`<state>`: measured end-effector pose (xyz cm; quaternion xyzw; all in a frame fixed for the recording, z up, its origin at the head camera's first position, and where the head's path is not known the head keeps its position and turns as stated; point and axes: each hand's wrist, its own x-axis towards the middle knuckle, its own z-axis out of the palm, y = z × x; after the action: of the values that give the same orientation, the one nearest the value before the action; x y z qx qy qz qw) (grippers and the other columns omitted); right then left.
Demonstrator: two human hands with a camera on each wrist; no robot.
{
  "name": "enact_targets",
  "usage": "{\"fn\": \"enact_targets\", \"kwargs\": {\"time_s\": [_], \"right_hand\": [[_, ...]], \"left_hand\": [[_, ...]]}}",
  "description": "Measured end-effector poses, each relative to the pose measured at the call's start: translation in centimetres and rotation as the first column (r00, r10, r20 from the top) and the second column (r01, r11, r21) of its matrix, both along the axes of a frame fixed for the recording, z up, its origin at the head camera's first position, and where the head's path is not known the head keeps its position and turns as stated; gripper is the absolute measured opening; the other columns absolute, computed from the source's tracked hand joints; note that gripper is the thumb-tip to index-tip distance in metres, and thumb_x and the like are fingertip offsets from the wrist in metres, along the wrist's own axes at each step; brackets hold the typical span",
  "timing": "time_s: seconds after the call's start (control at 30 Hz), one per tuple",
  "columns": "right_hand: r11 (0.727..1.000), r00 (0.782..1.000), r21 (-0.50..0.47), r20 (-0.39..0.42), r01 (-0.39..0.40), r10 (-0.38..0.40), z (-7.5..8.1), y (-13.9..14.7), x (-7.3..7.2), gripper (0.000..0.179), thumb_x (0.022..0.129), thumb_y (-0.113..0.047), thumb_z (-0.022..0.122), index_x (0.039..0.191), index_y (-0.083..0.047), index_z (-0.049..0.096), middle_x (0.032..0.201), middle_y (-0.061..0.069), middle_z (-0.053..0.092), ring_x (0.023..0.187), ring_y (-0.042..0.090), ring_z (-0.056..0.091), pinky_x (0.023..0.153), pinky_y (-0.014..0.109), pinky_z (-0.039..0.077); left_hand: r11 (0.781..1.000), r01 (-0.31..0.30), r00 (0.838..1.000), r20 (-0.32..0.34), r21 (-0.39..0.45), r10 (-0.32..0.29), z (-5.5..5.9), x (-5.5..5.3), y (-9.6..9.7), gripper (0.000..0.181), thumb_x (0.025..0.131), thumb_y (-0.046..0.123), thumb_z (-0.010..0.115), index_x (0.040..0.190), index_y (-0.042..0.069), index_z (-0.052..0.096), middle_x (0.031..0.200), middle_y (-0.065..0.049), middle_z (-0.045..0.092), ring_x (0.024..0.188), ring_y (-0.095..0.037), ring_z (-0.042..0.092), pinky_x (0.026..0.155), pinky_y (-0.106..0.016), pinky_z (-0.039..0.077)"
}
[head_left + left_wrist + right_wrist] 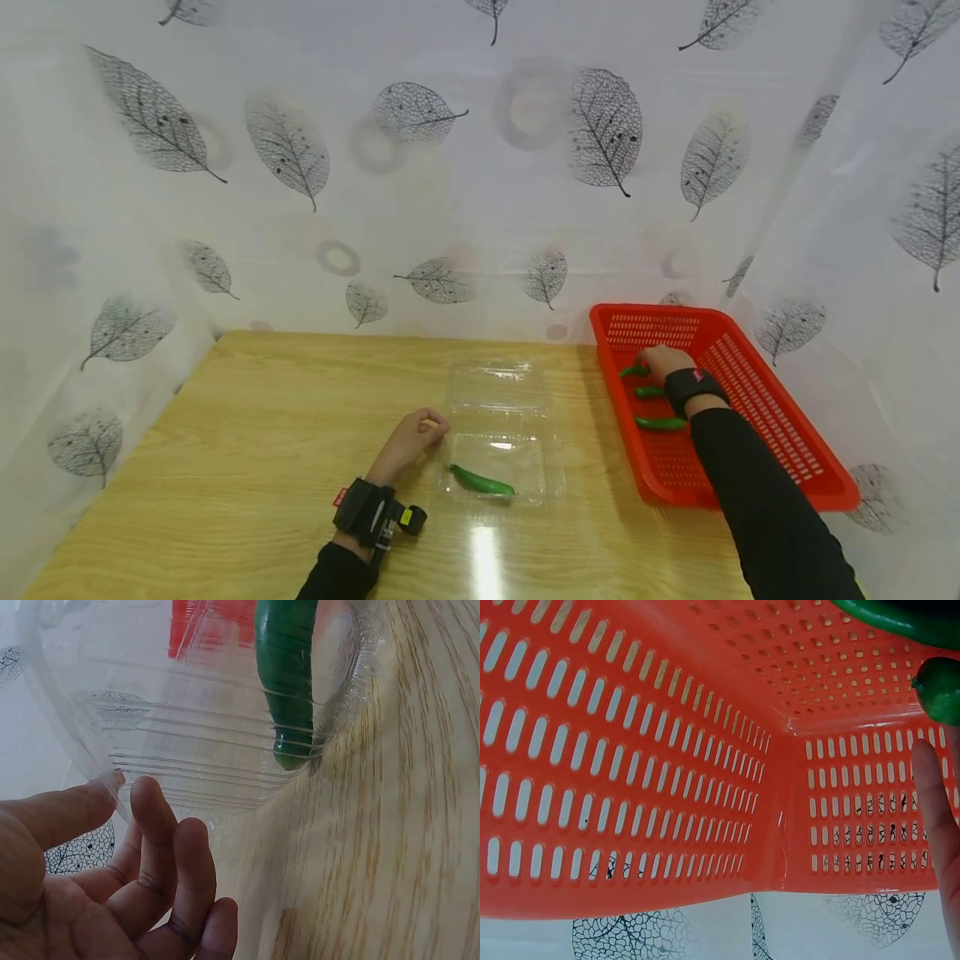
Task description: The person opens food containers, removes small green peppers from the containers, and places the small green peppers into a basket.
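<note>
My left hand [411, 439] is at the left edge of a clear plastic clamshell box [517, 454], which lies with its lid folded back. In the left wrist view, the thumb and index finger pinch the box's rim [112, 769]. One green chili pepper [482, 482] lies in the box's near half. Inside the red basket, my right hand [666, 362] reaches down and pinches a green chili pepper [634, 371] near the left wall. Most of that hand falls outside the right wrist view, where one finger [931, 780] shows beside the pepper's end [937, 690].
The red slotted basket [795, 433] stands on the right of the wooden table [300, 417]. Two more green peppers lie in it, one in the middle [649, 392] and one nearer [660, 423]. A leaf-patterned sheet [480, 192] hangs behind and at both sides.
</note>
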<state>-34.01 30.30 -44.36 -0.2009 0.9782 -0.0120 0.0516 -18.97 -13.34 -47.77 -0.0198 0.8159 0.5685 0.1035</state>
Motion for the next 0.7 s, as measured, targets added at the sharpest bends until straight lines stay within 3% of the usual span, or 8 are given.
{"fn": "enact_targets", "kwargs": {"time_s": [0.2,0.37,0.7], "right_hand": [[0.999,1.000,0.029,0.010,-0.021,0.020,-0.4,-0.2,-0.1,0.029,0.076,0.000,0.073,0.104,-0.001,0.068,0.095,0.018,0.069,0.083,0.032,0.064,0.068,0.040,0.052],[0.998,0.999,0.049,0.025,-0.045,0.044,-0.6,-0.2,-0.2,0.025,0.076,0.002,0.072,0.101,0.001,0.068,0.091,0.017,0.069,0.081,0.032,0.065,0.066,0.039,0.052],[0.998,0.998,0.051,0.046,-0.039,0.037,-1.0,-0.1,-0.5,0.027,0.077,0.002,0.072,0.103,-0.001,0.068,0.092,0.015,0.069,0.083,0.032,0.065,0.069,0.040,0.052]], "left_hand": [[1.000,-0.025,0.999,-0.020,-0.006,0.025,0.3,0.2,0.3,0.016,0.093,0.012,0.056,0.098,-0.002,0.059,0.080,-0.016,0.064,0.069,-0.012,0.052,0.061,-0.024,0.034],[1.000,-0.013,1.000,-0.016,-0.002,0.013,0.6,0.3,0.4,0.016,0.093,0.009,0.054,0.099,-0.006,0.057,0.084,-0.023,0.063,0.071,-0.014,0.053,0.064,-0.025,0.036],[1.000,0.021,0.999,-0.026,0.020,-0.020,-0.3,0.0,-0.2,0.018,0.094,0.015,0.056,0.100,-0.002,0.058,0.082,-0.013,0.065,0.071,-0.010,0.054,0.068,-0.025,0.039]]}}
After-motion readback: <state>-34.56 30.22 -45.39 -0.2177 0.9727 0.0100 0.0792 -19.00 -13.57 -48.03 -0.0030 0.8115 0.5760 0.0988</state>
